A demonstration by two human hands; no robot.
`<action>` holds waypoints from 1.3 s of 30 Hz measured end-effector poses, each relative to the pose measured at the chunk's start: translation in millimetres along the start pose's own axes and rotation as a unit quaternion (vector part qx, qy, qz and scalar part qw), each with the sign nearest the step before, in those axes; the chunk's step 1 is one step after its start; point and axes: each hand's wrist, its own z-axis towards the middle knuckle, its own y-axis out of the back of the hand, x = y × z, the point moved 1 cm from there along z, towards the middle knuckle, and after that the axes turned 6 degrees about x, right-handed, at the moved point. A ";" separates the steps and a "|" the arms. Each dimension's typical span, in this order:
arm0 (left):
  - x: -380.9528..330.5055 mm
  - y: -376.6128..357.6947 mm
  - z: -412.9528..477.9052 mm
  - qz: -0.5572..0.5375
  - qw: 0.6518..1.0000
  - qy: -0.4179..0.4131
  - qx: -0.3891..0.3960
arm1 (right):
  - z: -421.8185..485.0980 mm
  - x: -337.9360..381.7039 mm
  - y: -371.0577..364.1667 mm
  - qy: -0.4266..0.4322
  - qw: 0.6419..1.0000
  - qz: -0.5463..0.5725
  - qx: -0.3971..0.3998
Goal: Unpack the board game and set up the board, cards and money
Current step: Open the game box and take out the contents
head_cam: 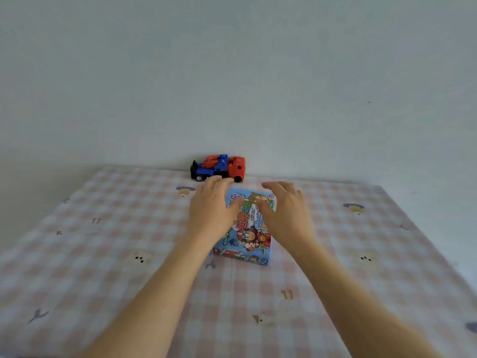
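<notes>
A closed blue board game box [246,236] with cartoon figures on its lid lies flat on the checked tablecloth [103,254], in the middle of the view. My left hand [210,209] lies over the box's left edge, fingers stretched forward, thumb resting on the lid. My right hand [285,211] lies over the right edge in the same way, fingers straight and thumb on the lid. Neither hand curls round the box. The box's far corners are partly hidden by my fingers.
A red and blue toy truck [219,167] stands at the table's far edge against the pale wall, just beyond my left fingertips. The pink checked cloth stretches wide to the left, right and front of the box.
</notes>
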 end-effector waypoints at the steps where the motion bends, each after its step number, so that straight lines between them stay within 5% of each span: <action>1: 0.6 -1.4 -4.7 -0.004 1.000 0.004 -0.001 | -4.4 -0.4 -0.8 -0.003 1.000 -0.001 -0.002; 12: 9.8 -19.6 -32.4 -0.053 0.997 0.040 -0.031 | -30.7 -15.2 -31.3 -0.050 0.994 0.090 -0.035; 24: 16.2 -26.8 -33.0 -0.133 0.989 0.053 0.023 | -30.9 -22.4 -36.9 -0.028 0.973 0.227 -0.012; 30: 9.4 -20.0 -39.8 -0.266 0.963 0.028 0.016 | -34.2 -19.6 -25.8 -0.036 0.897 0.438 -0.053; 39: 2.9 -15.9 -43.9 -0.330 0.944 0.012 0.026 | -31.9 -27.9 -15.4 -0.106 0.844 0.522 -0.061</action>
